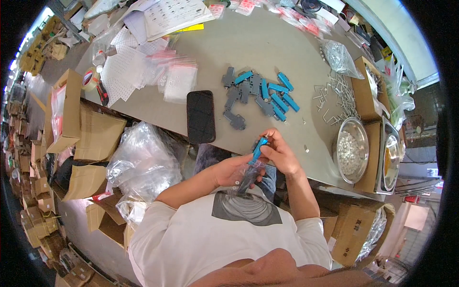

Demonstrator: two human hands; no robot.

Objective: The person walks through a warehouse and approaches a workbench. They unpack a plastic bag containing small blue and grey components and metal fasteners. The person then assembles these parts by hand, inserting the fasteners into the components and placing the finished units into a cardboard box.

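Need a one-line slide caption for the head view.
Left hand holding a clear plastic bag, right hand a blue part, near blue and grey parts on a table.

Soft, bright light covers the tabletop [248,43], clear plastic [142,160] glints, and fisheye distortion curves the edges.

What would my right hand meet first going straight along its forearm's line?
Your right hand would probably meet the pile of grey and blue parts; the hand's height is unclear.

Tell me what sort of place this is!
Probably a workshop or packing area: many blue and grey parts lie on the table, along with clear plastic bags, and cardboard boxes stand around it.
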